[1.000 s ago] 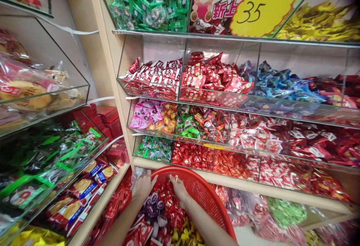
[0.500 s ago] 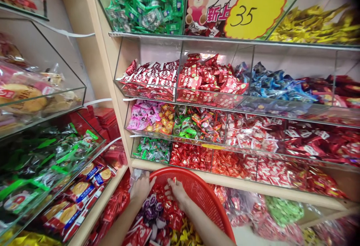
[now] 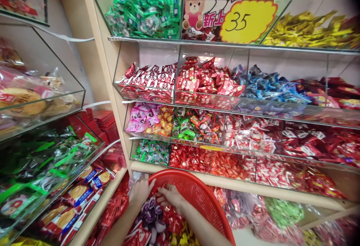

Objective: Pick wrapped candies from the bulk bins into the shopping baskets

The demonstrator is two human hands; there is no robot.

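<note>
A red plastic basket [image 3: 209, 197] stands at the bottom centre, with purple candies [image 3: 152, 210], red-wrapped candies [image 3: 173, 219] and yellow-wrapped candies [image 3: 184, 234] inside. At its upper left rim is my left hand [image 3: 142, 189], beside a clear plastic bag [image 3: 134, 178]; its fingers bend over the rim and it seems to grip the edge. My right hand [image 3: 170, 195] hovers inside the basket just over the red candies, palm turned left, fingers apart and slightly curled. Nothing shows between its fingers.
Behind the basket rise glass-fronted shelves [image 3: 210, 43] of wrapped candies, with a yellow price sign [image 3: 247, 21]. More shelves with packaged biscuits [image 3: 67, 216] stand at the left. Bagged candies [image 3: 284, 210] lie under the lowest shelf at right.
My right hand has moved a little left and lower inside the basket, nearer my left hand. My left hand has stayed at the rim. The camera view has shifted slightly.
</note>
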